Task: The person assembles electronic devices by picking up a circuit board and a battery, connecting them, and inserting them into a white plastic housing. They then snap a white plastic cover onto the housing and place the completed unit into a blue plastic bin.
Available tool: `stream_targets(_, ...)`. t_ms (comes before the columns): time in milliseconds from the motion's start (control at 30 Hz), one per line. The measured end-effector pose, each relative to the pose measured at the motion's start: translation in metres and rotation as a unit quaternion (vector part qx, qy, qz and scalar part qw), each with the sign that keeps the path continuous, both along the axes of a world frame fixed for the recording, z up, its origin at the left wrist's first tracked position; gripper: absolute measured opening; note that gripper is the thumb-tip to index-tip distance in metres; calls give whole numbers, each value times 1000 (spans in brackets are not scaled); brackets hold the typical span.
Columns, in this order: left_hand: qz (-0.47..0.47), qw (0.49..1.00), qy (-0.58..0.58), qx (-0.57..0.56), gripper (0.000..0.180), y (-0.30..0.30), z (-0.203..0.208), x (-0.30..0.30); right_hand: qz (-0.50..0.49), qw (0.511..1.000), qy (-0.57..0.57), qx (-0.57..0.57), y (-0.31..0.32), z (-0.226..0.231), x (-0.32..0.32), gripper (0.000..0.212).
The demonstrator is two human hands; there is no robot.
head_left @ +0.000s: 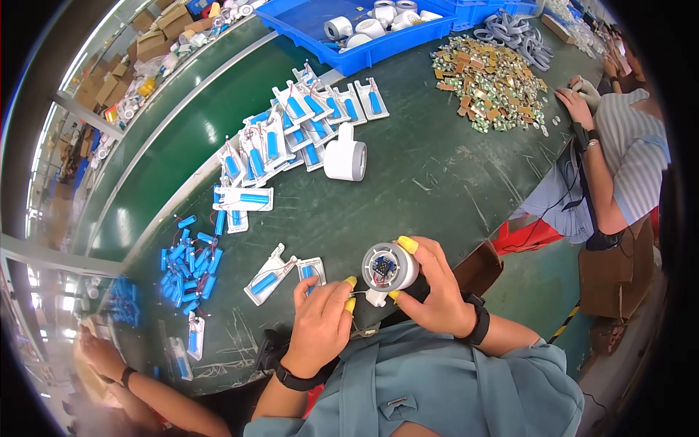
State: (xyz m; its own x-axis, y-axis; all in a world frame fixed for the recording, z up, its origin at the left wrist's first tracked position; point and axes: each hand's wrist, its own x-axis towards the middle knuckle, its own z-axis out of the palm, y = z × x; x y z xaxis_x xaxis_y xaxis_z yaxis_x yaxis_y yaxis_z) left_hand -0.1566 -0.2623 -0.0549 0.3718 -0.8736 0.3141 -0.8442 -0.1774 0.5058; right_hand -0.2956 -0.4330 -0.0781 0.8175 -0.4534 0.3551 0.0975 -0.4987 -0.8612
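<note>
My right hand (440, 295) grips a white round housing (409, 269) with a grey rim, its open end up. Inside it show a small dark circuit board (381, 267) and some wires. A short white neck (376, 297) sticks out of the housing toward me. Beside that neck, my left hand (320, 317) is closed in a pinch on what looks like a thin wire (359, 293). Yellow covers sit on several fingertips of both hands. Just beyond my left hand lie two white trays with blue battery cells, one (266, 280) further left, the other (309, 269) partly hidden by my fingers.
Blue cells (191, 266) are heaped at the left. Beyond are many white trays with cells (269, 142) and one more white housing (345, 161). Further back are a blue bin (364, 54), small circuit boards (488, 84) and grey rings (513, 40). Co-workers' arms show at right (601, 171) and lower left (160, 404).
</note>
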Motion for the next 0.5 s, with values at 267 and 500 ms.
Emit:
stream_targets(267, 5, 999, 9, -33, 37, -2, -2, 2, 0, 1000, 0, 8, -2, -1, 1, 75)
stream_targets(500, -1, 1000, 8, -21, 35, -1, -1, 1, 0, 1000, -5, 4, -2, -1, 1, 75)
